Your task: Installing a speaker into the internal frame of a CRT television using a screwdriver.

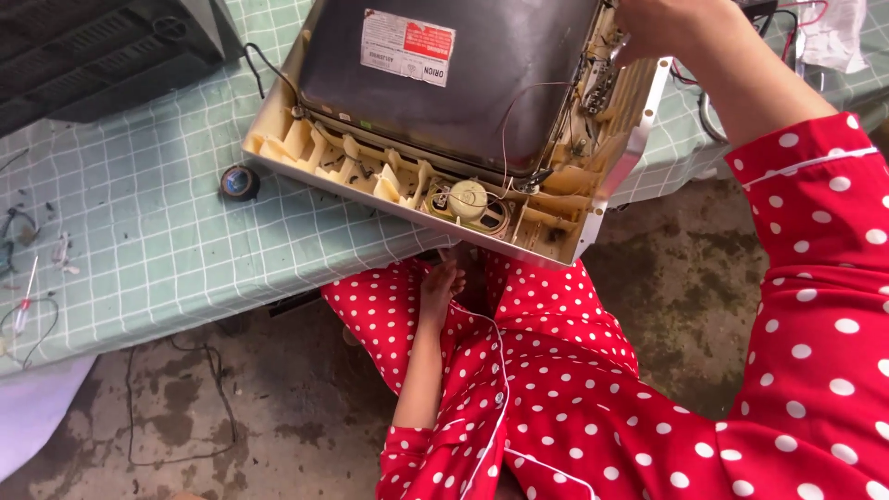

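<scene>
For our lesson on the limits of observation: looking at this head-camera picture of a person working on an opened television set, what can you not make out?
- Left hand: fingertips hidden under the set's cream frame; grip unclear.
- Right hand: cut off by the top edge; what it holds is unseen.
- Dark tube back: top cut off.
- Small parts on the checked cloth: too small to identify.

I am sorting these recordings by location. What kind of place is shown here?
Probably an informal repair or dismantling spot for old electronics. An opened television set lies face down on a table under a checked cloth, loose wires and small parts lie at the left, and the concrete floor is stained.
</scene>
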